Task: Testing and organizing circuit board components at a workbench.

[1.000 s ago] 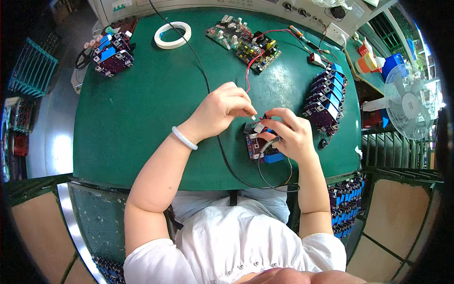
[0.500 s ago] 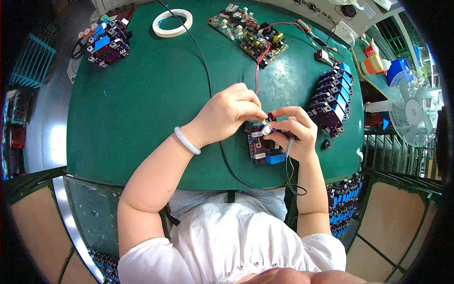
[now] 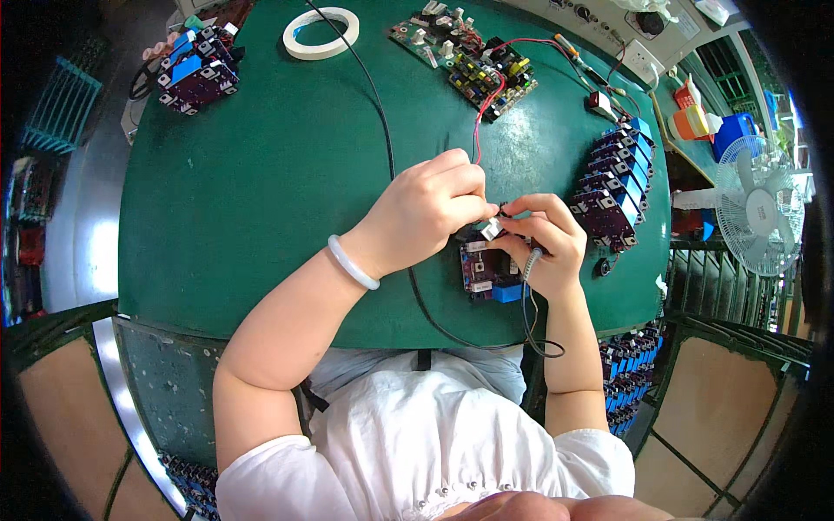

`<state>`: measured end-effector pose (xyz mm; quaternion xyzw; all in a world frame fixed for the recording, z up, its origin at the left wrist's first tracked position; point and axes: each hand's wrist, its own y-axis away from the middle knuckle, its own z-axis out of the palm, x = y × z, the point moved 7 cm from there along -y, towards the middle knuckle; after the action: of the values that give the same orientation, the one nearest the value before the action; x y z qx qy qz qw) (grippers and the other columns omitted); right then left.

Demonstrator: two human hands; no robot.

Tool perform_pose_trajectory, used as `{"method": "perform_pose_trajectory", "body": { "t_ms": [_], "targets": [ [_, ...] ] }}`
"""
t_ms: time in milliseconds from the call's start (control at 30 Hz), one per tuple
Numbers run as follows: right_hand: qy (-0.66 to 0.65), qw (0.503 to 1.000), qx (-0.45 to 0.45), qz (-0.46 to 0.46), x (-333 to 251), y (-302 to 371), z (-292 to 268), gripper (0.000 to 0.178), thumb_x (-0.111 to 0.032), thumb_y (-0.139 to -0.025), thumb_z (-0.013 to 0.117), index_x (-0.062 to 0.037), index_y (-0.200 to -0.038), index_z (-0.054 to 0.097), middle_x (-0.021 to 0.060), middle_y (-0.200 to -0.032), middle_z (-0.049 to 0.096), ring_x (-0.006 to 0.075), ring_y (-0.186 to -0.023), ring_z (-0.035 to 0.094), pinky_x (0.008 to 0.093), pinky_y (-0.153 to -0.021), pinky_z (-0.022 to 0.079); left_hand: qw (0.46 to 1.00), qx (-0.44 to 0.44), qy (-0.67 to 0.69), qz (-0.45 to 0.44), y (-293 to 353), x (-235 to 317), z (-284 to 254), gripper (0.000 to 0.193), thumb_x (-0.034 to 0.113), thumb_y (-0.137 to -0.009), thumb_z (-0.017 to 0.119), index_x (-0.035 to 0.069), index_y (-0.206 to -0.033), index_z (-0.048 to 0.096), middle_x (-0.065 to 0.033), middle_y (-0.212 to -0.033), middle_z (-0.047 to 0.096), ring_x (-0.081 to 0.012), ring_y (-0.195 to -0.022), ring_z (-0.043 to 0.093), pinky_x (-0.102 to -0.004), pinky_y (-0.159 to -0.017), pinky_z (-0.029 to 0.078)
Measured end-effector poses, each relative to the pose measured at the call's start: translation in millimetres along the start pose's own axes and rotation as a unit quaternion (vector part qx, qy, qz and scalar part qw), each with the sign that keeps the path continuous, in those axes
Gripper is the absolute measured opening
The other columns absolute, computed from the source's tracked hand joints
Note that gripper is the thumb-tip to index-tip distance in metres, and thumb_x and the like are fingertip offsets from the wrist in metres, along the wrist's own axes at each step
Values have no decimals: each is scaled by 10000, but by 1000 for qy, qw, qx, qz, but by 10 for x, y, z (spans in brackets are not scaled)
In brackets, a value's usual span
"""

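My left hand [image 3: 424, 207] is closed in a pinch, fingertips against those of my right hand; what it pinches is hidden. A pair of thin red wires [image 3: 477, 143] runs down from the far board and passes behind its knuckles. My right hand [image 3: 556, 247] is closed around a small white plug connector [image 3: 492, 228], held between thumb and fingers. A dark cable with a grey ribbed sleeve [image 3: 532, 263] passes by the right palm and loops below it. Just under both hands, a small dark circuit board [image 3: 478, 271] with a blue block component [image 3: 506, 293] lies on the table.
On the green table [image 3: 261, 191] lie a larger populated circuit board [image 3: 495, 78] and a white tape roll [image 3: 321, 45]. A row of blue-and-dark boards [image 3: 612, 187] stands at right, another stack [image 3: 198, 74] at far left. A black cable [image 3: 382, 130] crosses the middle. A fan [image 3: 758, 204] stands beyond the right edge.
My left hand has shifted slightly right, its fingertips closer to the right hand's. The white connector has risen and turned a little in my right fingers. The view has shifted slightly.
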<state>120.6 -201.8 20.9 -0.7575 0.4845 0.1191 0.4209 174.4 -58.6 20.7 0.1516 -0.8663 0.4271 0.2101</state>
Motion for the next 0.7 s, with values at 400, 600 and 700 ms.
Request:
{"method": "perform_pose_trajectory", "body": {
  "t_ms": [400, 600, 700],
  "targets": [
    [47, 998, 33, 29, -167, -17, -152, 303, -111, -657, 857, -49, -924, 727, 89, -1038, 648, 194, -782, 667, 300, -656, 551, 1000, 4, 6, -23, -35, 34, -25, 237, -49, -718, 671, 69, -917, 724, -59, -836, 618, -247, -821, 590, -342, -674, 517],
    [85, 970, 225, 19, -629, 355, -730, 173, -192, -866, 743, -25, -910, 746, 110, -992, 614, 97, -647, 552, 208, -517, 429, 975, -55, 204, -68, -35, 405, 143, 179, 129, -867, 695, 14, -1004, 680, -140, -997, 658, -273, -798, 631, -365, -742, 518],
    [81, 953, 293, -7, -811, 526, -814, 248, -261, -940, 650, -37, -882, 740, 105, -942, 580, 133, -718, 563, 238, -564, 466, 922, -178, 302, -163, 155, 845, 605, 256, 212, -909, 659, 6, -1059, 648, -152, -970, 644, -296, -826, 631, -373, -750, 510]
  ]
}}
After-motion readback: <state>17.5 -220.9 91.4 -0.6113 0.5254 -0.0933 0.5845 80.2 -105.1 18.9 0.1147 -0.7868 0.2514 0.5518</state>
